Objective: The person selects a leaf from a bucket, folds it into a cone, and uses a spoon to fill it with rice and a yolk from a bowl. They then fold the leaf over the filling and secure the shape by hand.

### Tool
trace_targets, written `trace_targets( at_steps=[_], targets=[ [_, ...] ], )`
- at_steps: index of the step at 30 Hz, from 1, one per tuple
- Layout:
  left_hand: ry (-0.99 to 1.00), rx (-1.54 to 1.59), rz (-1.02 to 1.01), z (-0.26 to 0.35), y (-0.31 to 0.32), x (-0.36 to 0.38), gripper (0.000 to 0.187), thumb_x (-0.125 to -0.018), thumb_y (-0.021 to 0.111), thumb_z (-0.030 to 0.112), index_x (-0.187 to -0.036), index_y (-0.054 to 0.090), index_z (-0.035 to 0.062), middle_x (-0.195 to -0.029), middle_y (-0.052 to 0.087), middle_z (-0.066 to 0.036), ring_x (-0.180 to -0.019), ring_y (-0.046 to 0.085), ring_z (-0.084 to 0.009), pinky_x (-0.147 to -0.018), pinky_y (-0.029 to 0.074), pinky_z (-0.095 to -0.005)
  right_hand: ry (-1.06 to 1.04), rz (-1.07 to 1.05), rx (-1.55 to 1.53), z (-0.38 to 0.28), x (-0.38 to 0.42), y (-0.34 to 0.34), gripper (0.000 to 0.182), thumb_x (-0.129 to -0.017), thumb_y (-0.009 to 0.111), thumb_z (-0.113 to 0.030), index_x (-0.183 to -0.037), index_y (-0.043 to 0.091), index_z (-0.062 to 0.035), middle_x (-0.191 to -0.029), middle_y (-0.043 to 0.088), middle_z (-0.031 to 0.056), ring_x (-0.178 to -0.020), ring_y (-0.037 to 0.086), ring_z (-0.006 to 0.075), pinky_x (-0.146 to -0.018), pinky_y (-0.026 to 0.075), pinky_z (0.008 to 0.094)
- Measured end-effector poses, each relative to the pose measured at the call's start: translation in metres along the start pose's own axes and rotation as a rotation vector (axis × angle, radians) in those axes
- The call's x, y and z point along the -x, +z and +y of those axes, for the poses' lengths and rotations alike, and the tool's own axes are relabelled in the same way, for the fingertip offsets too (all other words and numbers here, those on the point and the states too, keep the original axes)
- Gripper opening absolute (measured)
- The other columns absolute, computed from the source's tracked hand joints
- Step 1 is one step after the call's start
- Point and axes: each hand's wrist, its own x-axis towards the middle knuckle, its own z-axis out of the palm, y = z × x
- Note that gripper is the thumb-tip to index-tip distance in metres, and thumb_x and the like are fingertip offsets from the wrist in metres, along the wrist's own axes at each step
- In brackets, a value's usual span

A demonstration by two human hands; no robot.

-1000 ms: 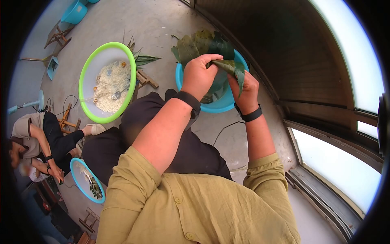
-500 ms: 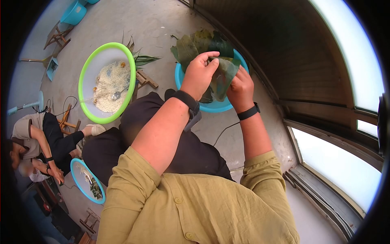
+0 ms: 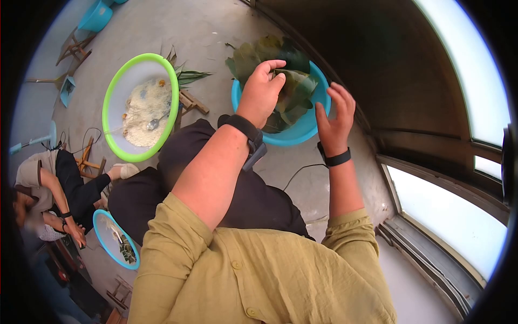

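Observation:
Above the blue basin (image 3: 310,129), my left hand (image 3: 261,92) is closed, thumb and forefinger pinching the edge of a broad green leaf (image 3: 299,86). The leaf hangs to the right of these fingers, over other leaves in the basin, and its outline partly merges with theirs. My right hand (image 3: 337,116) is open at the basin's right rim, fingers spread and apart from the leaf. More dark green leaves (image 3: 251,56) stick out past the basin's far rim.
A green-rimmed basin (image 3: 110,81) of white rice (image 3: 145,116) with a spoon (image 3: 155,124) tilts at the left, by a wooden stool (image 3: 192,101). Narrow leaves (image 3: 191,75) lie behind it. Another person (image 3: 51,178) sits at far left near a smaller basin (image 3: 100,229). A dark panel wall is on the right.
My right hand has let go of the leaf and moved right, its fingers opening. My left hand stays nearly in place, and the leaf now hangs lower over the basin.

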Motion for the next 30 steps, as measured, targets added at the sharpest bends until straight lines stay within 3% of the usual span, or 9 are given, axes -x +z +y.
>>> trace_targets(
  at_steps=[2,8,12,15,17,21,23,27,30],
  targets=[
    [-0.039,0.012,-0.048,0.000,0.001,0.001,0.031,-0.097,0.050,0.006,-0.128,0.050,0.0005,-0.108,0.064,-0.010,-0.097,0.060,-0.0132,-0.085,0.048,-0.0271,0.009,-0.025,-0.076,0.002,-0.019,-0.004,0.058,-0.072,0.072,0.000,-0.127,0.057,-0.0082,-0.124,0.062,0.0100,-0.119,0.054,0.0317,-0.102,0.043,0.0419],
    [-0.042,-0.062,-0.096,-0.001,0.000,0.001,0.028,-0.098,0.050,0.007,-0.126,0.048,0.0035,-0.109,0.065,-0.008,-0.099,0.059,-0.0126,-0.085,0.048,-0.0277,0.317,-0.439,-0.322,0.013,-0.049,0.003,0.040,-0.078,0.071,0.000,-0.117,0.065,-0.0012,-0.110,0.069,0.0068,-0.104,0.062,0.0161,-0.095,0.047,0.0309],
    [0.046,0.079,-0.169,-0.006,0.000,-0.001,0.028,-0.098,0.051,0.008,-0.126,0.050,0.0052,-0.109,0.065,-0.006,-0.099,0.058,-0.0117,-0.084,0.049,-0.0278,0.502,-0.484,-0.521,0.009,-0.054,0.007,0.028,-0.079,0.070,0.002,-0.107,0.069,0.0001,-0.095,0.070,0.0018,-0.090,0.063,0.0102,-0.085,0.049,0.0262],
    [0.036,-0.142,-0.155,0.002,-0.006,0.000,0.027,-0.100,0.054,0.012,-0.126,0.054,0.0055,-0.110,0.065,-0.004,-0.102,0.059,-0.0122,-0.084,0.051,-0.0295,0.529,-0.477,-0.570,0.016,-0.054,0.007,0.021,-0.081,0.070,0.003,-0.102,0.070,-0.0009,-0.091,0.069,-0.0005,-0.085,0.062,0.0070,-0.080,0.049,0.0241],
    [-0.047,0.056,-0.174,0.013,-0.005,0.000,0.029,-0.102,0.054,0.021,-0.127,0.055,0.0057,-0.111,0.065,-0.003,-0.103,0.060,-0.0126,-0.083,0.053,-0.0315,0.570,-0.433,-0.687,0.019,-0.055,0.006,0.015,-0.083,0.069,0.001,-0.098,0.070,-0.0019,-0.089,0.069,-0.0017,-0.082,0.061,0.0051,-0.077,0.049,0.0230],
    [-0.077,0.384,-0.257,0.015,-0.006,-0.005,0.042,-0.105,0.047,0.039,-0.130,0.054,0.0064,-0.117,0.064,-0.003,-0.103,0.061,-0.0131,-0.086,0.053,-0.0328,0.714,-0.481,-0.872,0.008,-0.077,-0.013,0.012,-0.085,0.068,0.000,-0.096,0.071,-0.0027,-0.087,0.069,-0.0023,-0.080,0.060,0.0056,-0.074,0.048,0.0220],
    [-0.164,0.350,-0.225,-0.004,-0.006,-0.011,0.047,-0.105,0.042,0.044,-0.131,0.053,0.0062,-0.121,0.061,-0.005,-0.106,0.061,-0.0153,-0.090,0.052,-0.0336,0.737,-0.500,-0.932,0.004,-0.085,-0.014,0.009,-0.085,0.070,-0.003,-0.094,0.071,-0.0032,-0.087,0.069,-0.0018,-0.079,0.060,0.0051,-0.073,0.047,0.0221],
    [-0.340,0.570,-0.221,-0.009,0.005,-0.006,0.051,-0.105,0.039,0.047,-0.135,0.049,0.0065,-0.131,0.055,-0.008,-0.115,0.057,-0.0192,-0.099,0.048,-0.0355,0.755,-0.426,-0.809,0.007,-0.082,0.011,0.012,-0.083,0.070,-0.005,-0.095,0.070,-0.0021,-0.087,0.069,-0.0007,-0.078,0.061,0.0076,-0.074,0.048,0.0238],
    [-0.302,0.612,-0.194,-0.010,0.006,-0.006,0.052,-0.104,0.042,0.048,-0.138,0.046,0.0082,-0.132,0.054,-0.007,-0.119,0.054,-0.0194,-0.101,0.047,-0.0377,0.756,-0.357,-0.663,0.010,-0.076,0.026,0.015,-0.082,0.071,-0.009,-0.093,0.071,0.0001,-0.083,0.070,0.0022,-0.075,0.062,0.0091,-0.070,0.050,0.0263]
  ],
)
